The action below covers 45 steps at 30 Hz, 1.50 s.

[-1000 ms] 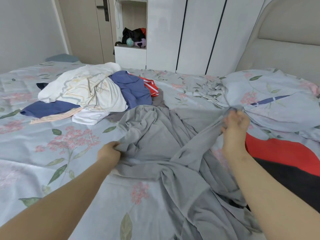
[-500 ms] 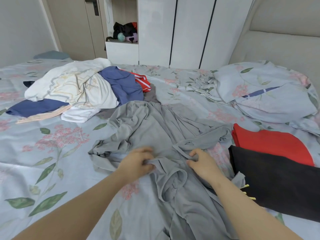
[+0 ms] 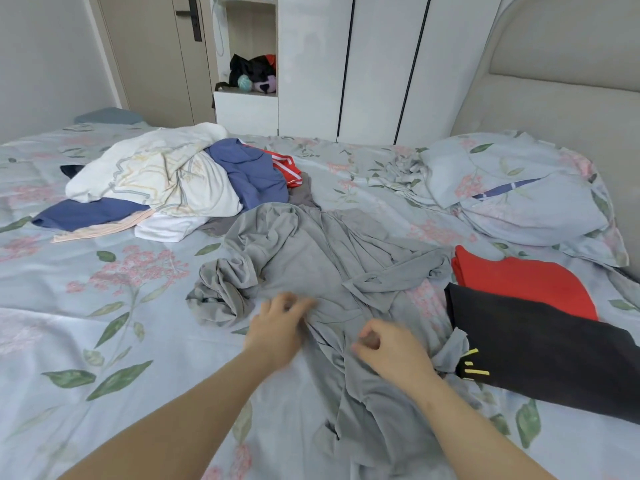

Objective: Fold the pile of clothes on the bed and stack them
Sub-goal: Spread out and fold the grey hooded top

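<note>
Step in hand, as I am judging it: spreading the crumpled grey jersey garment (image 3: pixel 311 258) flat before any fold. It is lying in the middle of the pale-blue floral-sheeted bed (image 3: pixel 104 341), twisted, with one end bunched toward the left and a long tail running to the near edge.

I am reading the left hand (image 3: pixel 278 329) as resting on the cloth, fingertips at a raised ridge. Motion blur is hiding whether it is pinching that ridge or only pressing, so I cannot tell. The right hand (image 3: pixel 389 351) is hovering just beside it over the same garment, fingers curled. Whether any cloth is caught in them, I cannot tell either.

The unfolded pile of white, blue and red clothes (image 3: pixel 166 181) is waiting toward the far left corner. Near the right edge, a folded black garment with yellow marks (image 3: pixel 540 344) is overlapping a folded red garment (image 3: pixel 519 282).

Next move, I am expecting: finding the hem or shoulders, pulling the twist out and smoothing it flat. The thin fabric is looking clingy, so both hands are needing separate corners.
</note>
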Available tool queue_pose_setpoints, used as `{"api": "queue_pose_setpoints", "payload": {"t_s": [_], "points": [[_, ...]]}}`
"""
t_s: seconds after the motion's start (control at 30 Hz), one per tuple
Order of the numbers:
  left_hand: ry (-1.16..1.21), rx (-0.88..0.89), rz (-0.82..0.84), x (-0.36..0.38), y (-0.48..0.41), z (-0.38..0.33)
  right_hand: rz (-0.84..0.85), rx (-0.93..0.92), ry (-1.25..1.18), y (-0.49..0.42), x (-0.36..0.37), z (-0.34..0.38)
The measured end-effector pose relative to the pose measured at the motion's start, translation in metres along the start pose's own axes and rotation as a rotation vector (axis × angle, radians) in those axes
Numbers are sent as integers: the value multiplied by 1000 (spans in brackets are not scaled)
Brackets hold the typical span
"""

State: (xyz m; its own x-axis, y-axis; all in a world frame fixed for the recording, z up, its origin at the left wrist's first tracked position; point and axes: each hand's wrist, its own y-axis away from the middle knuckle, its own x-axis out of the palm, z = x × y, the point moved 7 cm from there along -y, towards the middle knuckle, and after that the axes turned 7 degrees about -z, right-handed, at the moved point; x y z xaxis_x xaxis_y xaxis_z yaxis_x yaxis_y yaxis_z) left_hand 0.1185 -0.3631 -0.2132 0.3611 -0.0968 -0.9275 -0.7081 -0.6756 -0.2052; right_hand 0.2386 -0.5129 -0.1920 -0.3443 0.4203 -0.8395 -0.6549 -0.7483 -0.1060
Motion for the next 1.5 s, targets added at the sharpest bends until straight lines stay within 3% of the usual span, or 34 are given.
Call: {"api": "queue_pose_setpoints", "payload": {"t_s": [0.07,0.17,0.23,0.33,0.43,0.5,0.57,0.67,0.73,0.83,0.9,1.0,1.1,1.23,1.3,1.37,1.5], "points": [[57,9,97,18,1,-7,74,-35,94,13,4,-2],[242,-60,35,13,-6,-8,148,-63,196,25,8,-4],[337,-123,-8,-4,-4,-2,96,-118,218,28,2,4],[569,-256,-81,-36,9,18,41,-168,-26,28,-2,30],[1092,-522,-154,-57,33,47,141,-137,-379,35,6,58],[1327,-724,-263,-61,52,70,147,-91,-389,40,14,62],[1436,-858,-273,-53,70,82,107,11,-345,42,21,48],[1383,-866,-120,-37,91,74,-16,76,-82,51,18,23],[1263,-703,-4,-33,95,57,-156,62,83,60,3,14],[962,-510,221,-24,100,30,-221,68,108,72,-9,2],[919,-493,226,-22,101,24,-163,78,101,78,-8,-4],[1253,-668,73,-25,104,29,-6,74,125,83,1,-13],[1392,-832,-104,-34,107,50,47,47,-67,79,-3,-6],[1323,-926,-292,-45,109,78,-8,14,-424,62,-18,26],[1320,-832,-263,-46,105,77,-94,181,-813,52,-24,30],[1273,-618,-147,-47,100,64,-92,313,-1143,45,-17,28],[744,-266,167,-30,103,39,-115,226,-856,53,-7,21]]}}
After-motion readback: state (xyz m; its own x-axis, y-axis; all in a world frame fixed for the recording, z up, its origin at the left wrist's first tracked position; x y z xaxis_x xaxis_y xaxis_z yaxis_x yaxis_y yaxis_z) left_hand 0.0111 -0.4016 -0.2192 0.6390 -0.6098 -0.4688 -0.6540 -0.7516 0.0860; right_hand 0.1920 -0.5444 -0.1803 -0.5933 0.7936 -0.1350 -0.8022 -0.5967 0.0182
